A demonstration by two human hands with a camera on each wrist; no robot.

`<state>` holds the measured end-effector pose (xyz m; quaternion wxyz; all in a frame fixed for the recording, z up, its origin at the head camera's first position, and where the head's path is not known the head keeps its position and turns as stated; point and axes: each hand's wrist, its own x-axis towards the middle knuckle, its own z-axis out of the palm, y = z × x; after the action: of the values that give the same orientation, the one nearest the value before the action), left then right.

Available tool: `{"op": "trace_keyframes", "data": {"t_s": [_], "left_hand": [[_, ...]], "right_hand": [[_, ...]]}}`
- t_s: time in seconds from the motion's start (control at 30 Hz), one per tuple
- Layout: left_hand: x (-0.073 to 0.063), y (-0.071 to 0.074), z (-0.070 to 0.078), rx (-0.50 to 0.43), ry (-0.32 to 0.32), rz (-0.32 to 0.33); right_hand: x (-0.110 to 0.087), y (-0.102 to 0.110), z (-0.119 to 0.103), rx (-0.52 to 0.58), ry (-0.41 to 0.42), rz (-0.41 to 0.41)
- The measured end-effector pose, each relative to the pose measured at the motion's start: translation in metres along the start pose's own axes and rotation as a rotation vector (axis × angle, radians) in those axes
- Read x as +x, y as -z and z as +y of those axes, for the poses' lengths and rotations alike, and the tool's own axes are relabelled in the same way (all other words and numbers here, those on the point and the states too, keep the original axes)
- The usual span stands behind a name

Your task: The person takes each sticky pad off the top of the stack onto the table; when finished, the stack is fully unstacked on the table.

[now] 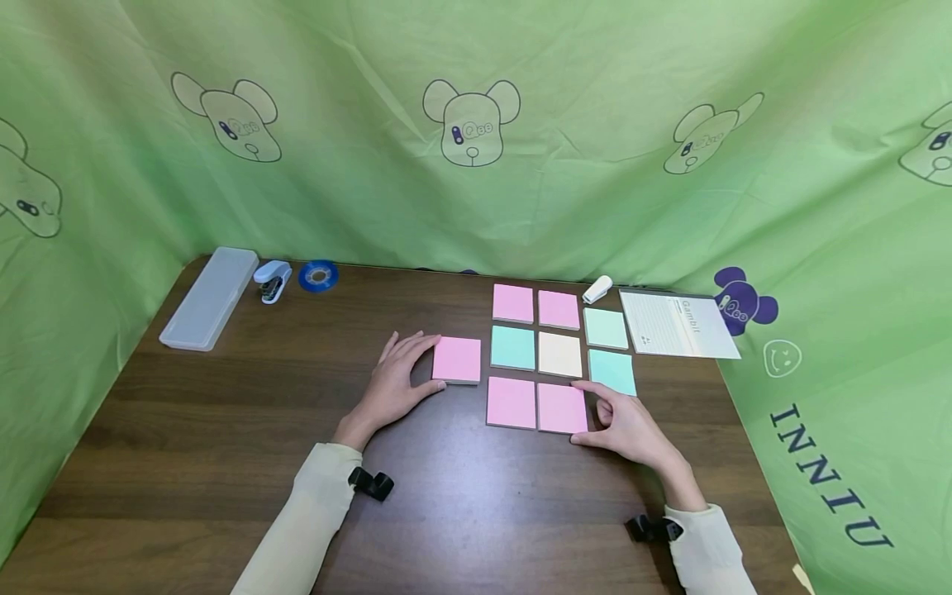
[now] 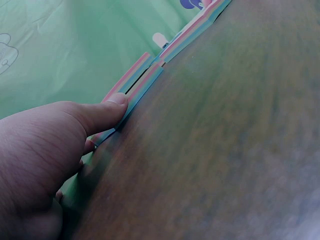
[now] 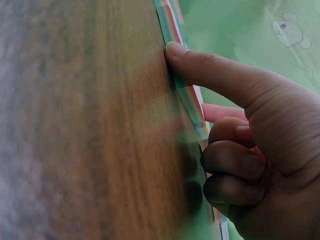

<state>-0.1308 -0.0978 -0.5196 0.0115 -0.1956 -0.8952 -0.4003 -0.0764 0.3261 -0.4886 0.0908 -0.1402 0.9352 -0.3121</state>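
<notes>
My left hand (image 1: 396, 384) holds a pink sticky note pad (image 1: 457, 360) by its left side, index finger at the far corner and thumb at the near one. This pad lies apart from the group on its right. My right hand (image 1: 623, 420) grips the lower-right pink sticky note pad (image 1: 561, 408), thumb at its near edge and index finger at the far edge; its other fingers are curled in the right wrist view. Beside it lies another pink pad (image 1: 511, 403). Behind them sit a teal pad (image 1: 512, 348) and a cream pad (image 1: 559, 354). Striped pad sides (image 2: 142, 87) show in the left wrist view.
Further back are two pink pads (image 1: 513, 303), with a pale green pad (image 1: 606, 329) and a teal pad (image 1: 611, 371) at right. A small white object (image 1: 597, 289) and a notebook (image 1: 677, 324) stand behind. Far left: plastic case (image 1: 210, 299), stapler (image 1: 273, 281), blue tape roll (image 1: 318, 276).
</notes>
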Motion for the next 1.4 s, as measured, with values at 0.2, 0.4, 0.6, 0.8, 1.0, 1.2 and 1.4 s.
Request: {"op": "trace_keyframes", "data": {"t_s": [0.2, 0.4, 0.6, 0.8, 1.0, 1.2, 1.4], "left_hand": [[0.000, 0.000, 0.000, -0.002, 0.002, 0.003], [-0.001, 0.000, 0.001, -0.009, 0.000, 0.006], [-0.001, 0.001, 0.001, -0.007, -0.003, 0.006], [-0.001, 0.000, 0.000, -0.009, -0.009, 0.007], [-0.001, 0.000, 0.000, -0.012, -0.001, 0.004], [-0.001, 0.001, 0.001, -0.010, 0.007, 0.000], [-0.001, 0.001, 0.001, -0.015, 0.003, 0.002]], "right_hand": [[-0.001, 0.001, -0.001, -0.010, -0.002, 0.002], [-0.002, 0.004, -0.002, -0.004, 0.011, 0.016], [0.001, 0.006, -0.007, -0.011, 0.043, 0.028], [0.007, 0.006, -0.015, -0.023, 0.057, 0.042], [0.015, 0.005, -0.026, -0.003, 0.085, 0.056], [0.027, 0.004, -0.042, 0.039, 0.102, 0.061], [0.038, 0.000, -0.056, 0.055, 0.116, 0.082]]}}
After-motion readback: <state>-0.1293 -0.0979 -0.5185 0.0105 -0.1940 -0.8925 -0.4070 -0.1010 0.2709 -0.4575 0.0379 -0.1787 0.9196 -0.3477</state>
